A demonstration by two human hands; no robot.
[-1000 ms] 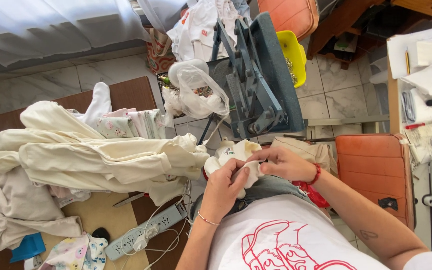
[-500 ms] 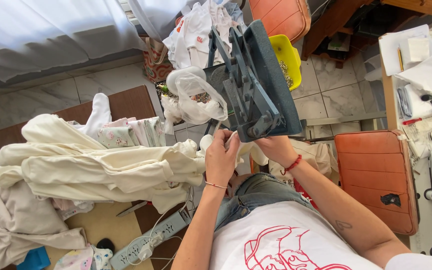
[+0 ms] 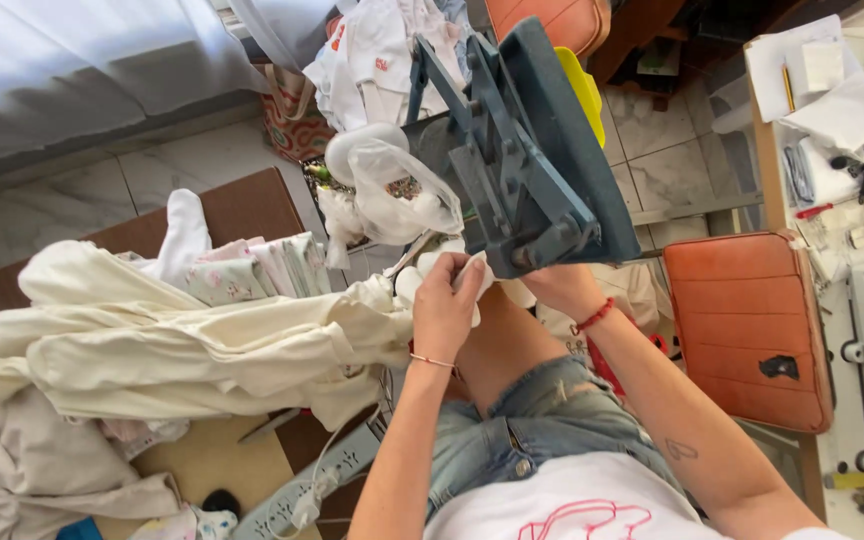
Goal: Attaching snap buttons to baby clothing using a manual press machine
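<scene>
Both hands have risen: left hand point(image 3: 444, 310) fingers clamp white cloth point(image 3: 472, 275); right hand point(image 3: 559, 285) fingers hidden under press point(image 3: 527, 160) edge.

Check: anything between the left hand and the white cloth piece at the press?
Nothing visible. The left hand already grips the white cloth piece directly, right under the grey press. The right hand is partly hidden behind the press's lower edge.

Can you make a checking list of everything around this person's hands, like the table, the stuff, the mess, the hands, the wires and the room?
Surface: brown table, mostly covered.
Job's things: white cloth piece under the dark blue-grey press machine.
Clutter: cream fabric pile, clear plastic bag.
Hands: left hand grips the cloth; right hand partly hidden beneath the press.
Cables: power strip with white cord.
Surroundings: orange seat, tiled floor.
</scene>
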